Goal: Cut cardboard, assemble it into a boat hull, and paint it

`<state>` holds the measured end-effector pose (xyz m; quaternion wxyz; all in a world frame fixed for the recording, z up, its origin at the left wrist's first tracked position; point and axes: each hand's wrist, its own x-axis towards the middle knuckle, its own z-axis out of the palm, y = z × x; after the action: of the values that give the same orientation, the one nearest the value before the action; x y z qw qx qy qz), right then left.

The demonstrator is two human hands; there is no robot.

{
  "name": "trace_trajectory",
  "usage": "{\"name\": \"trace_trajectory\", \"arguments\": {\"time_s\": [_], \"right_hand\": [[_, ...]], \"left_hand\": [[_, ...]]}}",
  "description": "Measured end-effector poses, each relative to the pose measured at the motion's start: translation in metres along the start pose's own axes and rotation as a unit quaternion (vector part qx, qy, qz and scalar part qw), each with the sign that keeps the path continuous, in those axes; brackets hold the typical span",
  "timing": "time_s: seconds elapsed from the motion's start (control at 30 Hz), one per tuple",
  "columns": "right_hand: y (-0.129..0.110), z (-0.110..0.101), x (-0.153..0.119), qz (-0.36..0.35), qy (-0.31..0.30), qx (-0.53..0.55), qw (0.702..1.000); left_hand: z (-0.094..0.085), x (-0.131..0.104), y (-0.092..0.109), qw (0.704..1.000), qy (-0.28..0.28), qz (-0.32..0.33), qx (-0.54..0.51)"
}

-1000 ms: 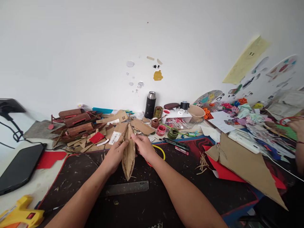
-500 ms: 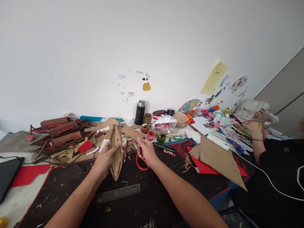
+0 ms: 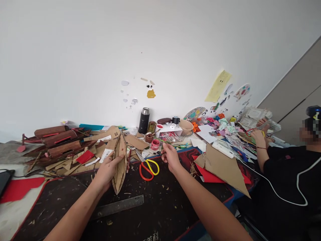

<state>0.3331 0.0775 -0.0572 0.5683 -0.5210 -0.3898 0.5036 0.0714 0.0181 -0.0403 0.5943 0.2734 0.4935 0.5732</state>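
Head view showed left hand (image 3: 106, 170) fingers grasping the cardboard boat hull (image 3: 119, 164), long axis twelve-to-six, while right hand (image 3: 170, 157) pinched a thin stick (image 3: 160, 140) at three o'clock.

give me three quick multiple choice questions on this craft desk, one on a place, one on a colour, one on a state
1. Where do the scissors lie?
A. on the dark mat between the two hands
B. on the red paper
C. beside the flask

2. What colours are their handles?
A. blue and green
B. orange and yellow
C. black and white

3. How is the cardboard boat hull held?
A. flat under the ruler
B. in both hands
C. in the left hand alone

Answers:
1 A: they rest on the mat between the hands.
2 B: one loop is orange, the other yellow.
3 C: the right hand is apart from it, pinching a thin green stick.
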Motion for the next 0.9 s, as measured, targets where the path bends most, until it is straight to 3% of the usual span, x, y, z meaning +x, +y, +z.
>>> {"name": "trace_trajectory", "arguments": {"time_s": [0.3,0.57,0.9], "right_hand": [[0.001,0.013,0.027,-0.017,0.004,-0.006,1.0],[0.003,0.023,0.045,-0.045,-0.036,-0.064,0.996],[-0.012,0.03,0.048,-0.135,-0.079,-0.166,0.974]], "left_hand": [[-0.001,-0.001,-0.001,1.0,-0.004,-0.011,0.015],[-0.004,0.004,-0.008,0.999,-0.037,-0.005,0.038],[-0.01,0.011,-0.024,0.994,-0.069,-0.006,0.085]]}}
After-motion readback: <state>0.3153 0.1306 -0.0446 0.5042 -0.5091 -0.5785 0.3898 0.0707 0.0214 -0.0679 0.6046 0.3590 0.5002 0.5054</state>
